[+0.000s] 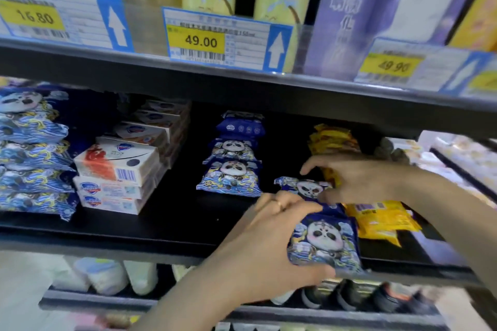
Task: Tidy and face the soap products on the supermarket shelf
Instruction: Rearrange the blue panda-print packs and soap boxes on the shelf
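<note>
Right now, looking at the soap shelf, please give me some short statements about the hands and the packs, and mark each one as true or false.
1. The left hand grips a blue panda pack at the front edge of the shelf. True.
2. The right hand hangs idle below the shelf. False: it reaches onto the shelf, with its fingers on a second panda pack behind the first.
3. The yellow packs lie to the right of the held panda pack. True.
4. The white soap boxes stand in a single layer. False: they are stacked one on another.
5. The middle price tag reads 49.00. True.
</note>
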`<move>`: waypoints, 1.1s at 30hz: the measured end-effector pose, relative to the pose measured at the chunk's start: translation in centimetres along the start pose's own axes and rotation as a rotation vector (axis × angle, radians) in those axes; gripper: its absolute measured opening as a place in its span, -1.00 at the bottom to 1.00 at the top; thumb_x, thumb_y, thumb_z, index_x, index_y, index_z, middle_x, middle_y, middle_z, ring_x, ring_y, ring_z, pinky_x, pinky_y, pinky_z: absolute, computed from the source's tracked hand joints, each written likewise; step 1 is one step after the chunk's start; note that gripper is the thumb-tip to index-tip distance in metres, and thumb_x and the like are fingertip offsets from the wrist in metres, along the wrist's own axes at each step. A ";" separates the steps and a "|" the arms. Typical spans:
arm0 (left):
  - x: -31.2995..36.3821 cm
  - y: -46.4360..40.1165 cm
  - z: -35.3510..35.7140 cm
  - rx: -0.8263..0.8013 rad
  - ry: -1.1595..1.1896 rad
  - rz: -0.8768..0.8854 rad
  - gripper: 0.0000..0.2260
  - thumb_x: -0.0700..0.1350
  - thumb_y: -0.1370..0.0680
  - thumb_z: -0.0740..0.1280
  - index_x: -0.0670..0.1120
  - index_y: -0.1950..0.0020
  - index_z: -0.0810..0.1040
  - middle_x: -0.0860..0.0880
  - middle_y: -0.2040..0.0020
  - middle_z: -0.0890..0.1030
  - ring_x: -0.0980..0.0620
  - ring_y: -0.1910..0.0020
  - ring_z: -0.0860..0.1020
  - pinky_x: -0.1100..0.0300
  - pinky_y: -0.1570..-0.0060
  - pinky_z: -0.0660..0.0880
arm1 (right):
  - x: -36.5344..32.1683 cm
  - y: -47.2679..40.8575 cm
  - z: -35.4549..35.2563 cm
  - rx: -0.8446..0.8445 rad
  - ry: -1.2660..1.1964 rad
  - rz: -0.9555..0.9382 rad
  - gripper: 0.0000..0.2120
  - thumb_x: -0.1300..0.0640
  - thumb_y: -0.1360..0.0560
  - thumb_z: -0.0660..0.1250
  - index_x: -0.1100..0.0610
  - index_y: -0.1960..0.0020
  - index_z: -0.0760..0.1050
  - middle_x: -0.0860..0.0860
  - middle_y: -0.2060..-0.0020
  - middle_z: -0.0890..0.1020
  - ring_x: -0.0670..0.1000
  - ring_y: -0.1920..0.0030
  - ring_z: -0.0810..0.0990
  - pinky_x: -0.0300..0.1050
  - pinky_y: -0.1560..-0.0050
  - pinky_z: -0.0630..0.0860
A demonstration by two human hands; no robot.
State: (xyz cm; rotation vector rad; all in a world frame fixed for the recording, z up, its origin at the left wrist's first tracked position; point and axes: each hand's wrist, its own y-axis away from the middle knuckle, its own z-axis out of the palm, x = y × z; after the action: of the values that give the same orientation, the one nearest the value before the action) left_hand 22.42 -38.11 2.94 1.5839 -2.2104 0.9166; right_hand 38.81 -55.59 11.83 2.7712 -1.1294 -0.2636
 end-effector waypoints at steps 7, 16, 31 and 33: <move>0.8 -1.0 3.7 0.044 -0.234 0.068 -0.41 0.22 -0.51 0.43 0.21 -0.50 0.35 0.18 -0.44 0.31 0.12 -0.46 0.20 0.06 -0.43 0.37 | 0.7 0.7 1.5 -0.085 -0.102 0.075 -0.25 -0.08 -0.42 0.55 -0.35 -0.49 0.26 -0.22 -0.38 0.47 -0.08 -0.31 0.51 -0.05 -0.31 0.51; 0.9 0.2 3.6 0.094 -0.256 -0.021 -0.44 0.21 -0.49 0.44 0.29 -0.44 0.33 0.26 -0.41 0.34 0.19 -0.44 0.23 0.15 -0.26 0.44 | 0.8 0.2 2.9 0.015 -0.185 0.070 -0.32 -0.04 -0.38 0.56 -0.38 -0.39 0.35 -0.27 -0.23 0.56 -0.16 -0.14 0.58 -0.15 -0.13 0.59; -4.7 2.4 -5.0 0.238 -0.202 -0.177 -0.42 0.20 -0.46 0.54 0.40 -0.39 0.36 0.46 -0.32 0.32 0.40 -0.36 0.23 0.50 -0.22 0.26 | -2.1 -3.4 -0.1 0.265 -0.402 0.000 -0.48 -0.05 -0.30 0.51 -0.30 -0.22 0.49 -0.24 -0.18 0.61 -0.10 -0.16 0.62 0.04 -0.24 0.58; -6.1 1.1 -6.6 0.249 -0.205 -0.186 -0.44 0.15 -0.47 0.55 0.35 -0.40 0.42 0.37 -0.31 0.40 0.32 -0.35 0.29 0.44 -0.28 0.29 | -3.2 -5.2 -1.0 0.316 -0.415 0.015 -0.58 0.01 -0.36 0.51 -0.20 -0.19 0.54 -0.09 -0.15 0.67 0.02 -0.11 0.67 0.11 -0.23 0.59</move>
State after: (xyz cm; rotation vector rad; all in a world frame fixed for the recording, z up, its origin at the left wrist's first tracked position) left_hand 22.74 -29.16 4.26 2.0419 -2.0953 1.0481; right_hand 40.27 -49.59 12.12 3.0700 -1.3853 -0.7475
